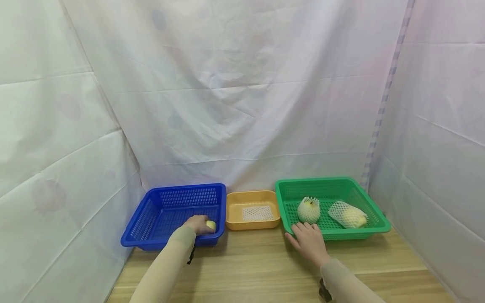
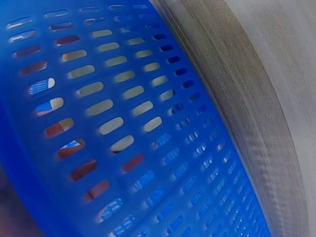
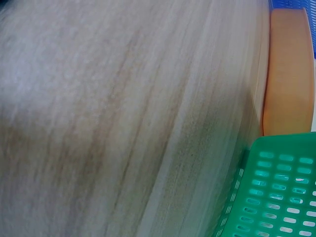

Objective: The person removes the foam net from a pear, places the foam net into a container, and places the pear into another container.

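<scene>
My left hand (image 1: 199, 224) reaches into the front right corner of the blue basket (image 1: 142, 243) and grips a round yellow-green fruit (image 1: 211, 225). Through that basket's slotted wall (image 2: 106, 96), the left wrist view shows pale fruit and bits of fingers. On the front rim of the green basket (image 1: 373, 230) rests my right hand (image 1: 308, 242), its thumb spread to the left. Inside the green basket are two fruits in white foam nets: one upright (image 1: 308, 210) near my fingers, the other lying on its side (image 1: 347, 214). The right wrist view does not show the right hand.
Between the two baskets stands a small orange tray (image 1: 253, 225) with a flat white foam net (image 1: 257, 213) in it. All three containers are on a wooden table (image 1: 261, 265). White curtains (image 1: 242, 122) hang behind and at both sides.
</scene>
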`<action>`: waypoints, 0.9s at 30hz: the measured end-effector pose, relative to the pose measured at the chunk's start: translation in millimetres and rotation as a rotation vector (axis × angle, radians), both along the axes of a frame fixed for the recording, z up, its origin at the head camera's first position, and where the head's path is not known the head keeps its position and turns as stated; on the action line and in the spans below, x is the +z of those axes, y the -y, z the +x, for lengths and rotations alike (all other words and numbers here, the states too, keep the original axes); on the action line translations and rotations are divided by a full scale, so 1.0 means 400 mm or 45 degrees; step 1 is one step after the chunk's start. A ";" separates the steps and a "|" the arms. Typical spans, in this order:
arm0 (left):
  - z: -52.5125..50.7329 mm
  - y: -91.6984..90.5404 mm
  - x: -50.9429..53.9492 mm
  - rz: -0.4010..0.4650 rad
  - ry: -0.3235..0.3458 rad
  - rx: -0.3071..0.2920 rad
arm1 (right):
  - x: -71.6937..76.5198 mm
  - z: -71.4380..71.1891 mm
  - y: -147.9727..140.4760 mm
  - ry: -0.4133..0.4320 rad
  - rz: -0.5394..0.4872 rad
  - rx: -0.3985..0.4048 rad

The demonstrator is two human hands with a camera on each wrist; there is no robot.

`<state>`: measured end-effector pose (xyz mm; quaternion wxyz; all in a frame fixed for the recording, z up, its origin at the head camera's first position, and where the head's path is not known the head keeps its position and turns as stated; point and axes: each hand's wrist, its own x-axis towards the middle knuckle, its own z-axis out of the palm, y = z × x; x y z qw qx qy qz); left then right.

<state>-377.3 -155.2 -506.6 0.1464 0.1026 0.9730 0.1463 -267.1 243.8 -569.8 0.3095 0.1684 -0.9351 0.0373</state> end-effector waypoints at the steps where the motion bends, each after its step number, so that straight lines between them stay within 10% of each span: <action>1: 0.000 0.000 0.001 0.001 0.001 0.004 | 0.000 0.000 0.000 0.000 0.001 -0.001; 27: 0.011 0.012 0.003 0.014 -0.058 -0.024 | -0.001 -0.002 -0.002 0.012 -0.010 -0.003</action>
